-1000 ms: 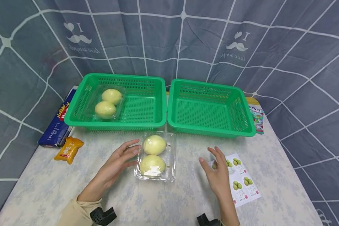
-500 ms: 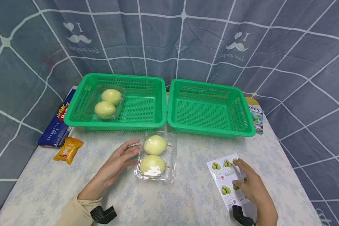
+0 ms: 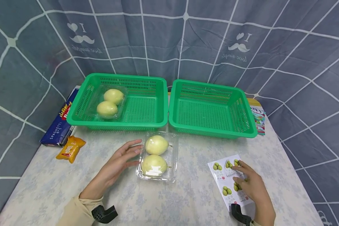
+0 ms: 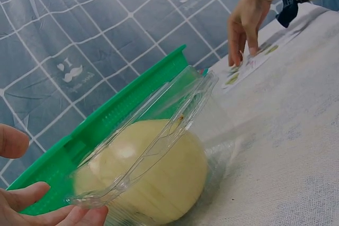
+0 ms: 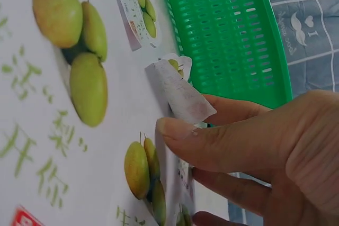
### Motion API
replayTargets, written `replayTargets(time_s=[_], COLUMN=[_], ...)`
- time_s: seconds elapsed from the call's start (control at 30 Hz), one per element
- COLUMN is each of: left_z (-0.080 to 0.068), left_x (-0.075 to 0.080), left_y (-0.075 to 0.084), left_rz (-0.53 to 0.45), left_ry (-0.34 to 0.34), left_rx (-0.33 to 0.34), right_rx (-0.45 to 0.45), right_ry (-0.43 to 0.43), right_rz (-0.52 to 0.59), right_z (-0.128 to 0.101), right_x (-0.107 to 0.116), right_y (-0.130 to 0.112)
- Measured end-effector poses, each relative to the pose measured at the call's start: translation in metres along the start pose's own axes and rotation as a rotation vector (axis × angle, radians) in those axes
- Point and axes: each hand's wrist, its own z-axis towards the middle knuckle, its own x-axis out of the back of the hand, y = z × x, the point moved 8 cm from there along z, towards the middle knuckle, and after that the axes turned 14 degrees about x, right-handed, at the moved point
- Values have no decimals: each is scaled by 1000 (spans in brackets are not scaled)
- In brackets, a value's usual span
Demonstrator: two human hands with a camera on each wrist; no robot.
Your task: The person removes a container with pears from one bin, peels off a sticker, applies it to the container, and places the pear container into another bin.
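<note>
Sticker sheet [image 3: 231, 180] lies flat on the pale floral table [image 3: 186, 201] at the near right, glossy white paper printed with green pears; head view: right hand [image 3: 250, 183] rests on it, fingertips at an upper sticker, curled as if picking at it. Left hand [image 3: 120, 161] lies relaxed, fingers straight, touching the left side of the clear clamshell box [image 3: 158, 157], which sits centre-front with two smooth pale yellow pears inside. Behind are two green mesh baskets, the left basket [image 3: 118, 121] holding another clear pear box, the right basket [image 3: 212, 108] with nothing visible in it. Spaghetti packet [image 3: 59, 121] and an orange snack pouch [image 3: 70, 148] sit far left. Left wrist view: clamshell box [image 4: 153, 130] is thin, crinkly plastic, lid slightly raised; left fingers [image 4: 47, 213] touch its edge, not gripping. Right wrist view: thumb and finger of the right hand [image 5: 254, 152] pinch a half-lifted sticker [image 5: 180, 93], its corner curling off the backing. Judged step: peeling a label; the next move likely needs a slow, clean pull so the thin paper doesn't tear.
</note>
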Motion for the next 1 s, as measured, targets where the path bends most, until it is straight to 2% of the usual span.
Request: replayTargets(time_s=[0.13,0.3,0.43,0.7,0.83,1.0], left_z=[1,2,2,2,1,0], left_x=[-1,0,0,1,1,1], left_y=[-2,-2,-2,-1,0,1], left_rz=[-11,-22,-26,-28,-23,-30], left_ry=[-6,-7,-4,-15,-21,-19], left_rx=[10,19,21,17,6,11], right_rx=[-7,55,66,-27,-45,-17], right_ry=[76,278,419,432,440,495], right_rz=[11,-28,-2,77,67,49], right_z=[-1,0,1,-2,-2,-3], right_x=[4,15,22,20,20,24], right_y=[0,-6,-7,-6,-6,-13])
